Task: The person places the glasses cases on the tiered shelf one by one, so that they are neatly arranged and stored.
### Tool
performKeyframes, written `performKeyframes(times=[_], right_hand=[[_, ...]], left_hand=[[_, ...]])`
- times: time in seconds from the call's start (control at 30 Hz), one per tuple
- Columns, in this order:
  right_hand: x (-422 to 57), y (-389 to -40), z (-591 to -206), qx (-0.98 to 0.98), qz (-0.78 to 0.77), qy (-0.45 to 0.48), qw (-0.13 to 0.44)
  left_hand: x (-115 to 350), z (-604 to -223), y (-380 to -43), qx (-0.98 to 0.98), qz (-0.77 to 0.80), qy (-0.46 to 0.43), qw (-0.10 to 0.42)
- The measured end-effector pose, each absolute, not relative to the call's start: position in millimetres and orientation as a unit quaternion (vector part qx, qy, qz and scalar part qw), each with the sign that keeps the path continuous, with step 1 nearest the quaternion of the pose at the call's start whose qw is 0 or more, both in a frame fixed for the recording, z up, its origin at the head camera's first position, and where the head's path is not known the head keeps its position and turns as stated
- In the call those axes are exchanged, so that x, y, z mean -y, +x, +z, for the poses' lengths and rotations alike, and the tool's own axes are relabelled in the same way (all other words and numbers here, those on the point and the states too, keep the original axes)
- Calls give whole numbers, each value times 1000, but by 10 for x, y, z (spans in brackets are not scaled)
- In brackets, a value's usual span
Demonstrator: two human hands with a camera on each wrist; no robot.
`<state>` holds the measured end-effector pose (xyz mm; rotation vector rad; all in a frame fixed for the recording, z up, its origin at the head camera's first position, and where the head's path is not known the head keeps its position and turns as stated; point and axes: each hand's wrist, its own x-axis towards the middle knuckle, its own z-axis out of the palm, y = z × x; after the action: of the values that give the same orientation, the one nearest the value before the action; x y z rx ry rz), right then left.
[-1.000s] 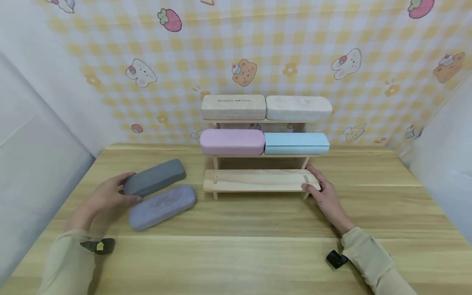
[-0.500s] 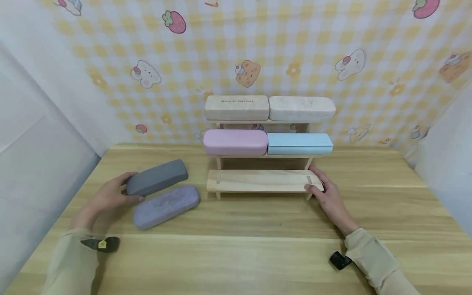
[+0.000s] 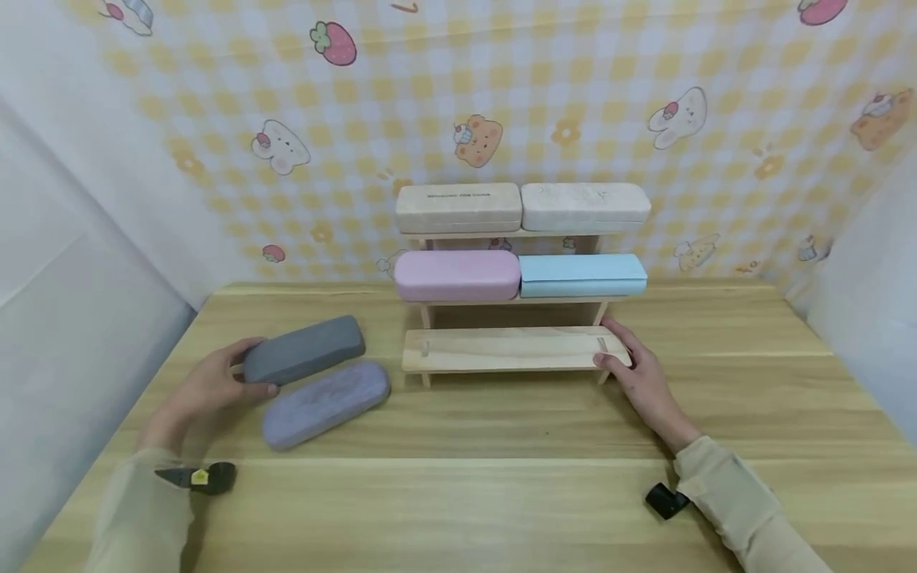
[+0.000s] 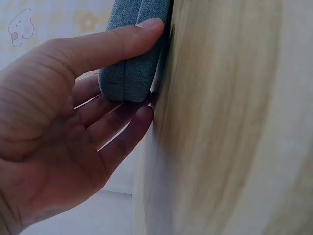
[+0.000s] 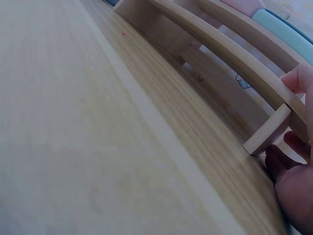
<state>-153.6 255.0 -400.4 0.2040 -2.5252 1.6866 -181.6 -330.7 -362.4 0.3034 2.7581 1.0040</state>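
Observation:
My left hand [image 3: 208,390] grips the left end of a dark grey glasses case [image 3: 304,350] on the table. In the left wrist view the thumb lies along the near side of this fabric-textured case [image 4: 129,78], with the fingers behind it. Just in front lies a lavender glasses case [image 3: 325,404], parallel to the grey one. My right hand [image 3: 645,382] holds the right end of a three-tier wooden rack [image 3: 501,350], thumb on top of the lowest shelf. Below that shelf, fingers curl beside the rack's leg [image 5: 269,129] in the right wrist view.
The top tier bears a beige glasses case [image 3: 458,208] with lettering and a whitish one [image 3: 585,207]. On the middle tier sit a pink case [image 3: 457,276] and a light blue one [image 3: 583,276]. Behind the wooden table [image 3: 458,509] hangs a yellow checked cloth [image 3: 401,87].

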Motion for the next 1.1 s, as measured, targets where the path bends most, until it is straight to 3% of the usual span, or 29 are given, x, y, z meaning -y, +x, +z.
performKeyframes(times=[0.4, 1.1], right_hand=[[-2539, -1520, -4032, 830, 552, 64, 49], [-2545, -1532, -4029, 825, 560, 62, 46]], left_hand=[[3258, -3606, -1782, -920, 365, 95, 103], [3189, -3463, -1768, -897, 424, 114, 43]])
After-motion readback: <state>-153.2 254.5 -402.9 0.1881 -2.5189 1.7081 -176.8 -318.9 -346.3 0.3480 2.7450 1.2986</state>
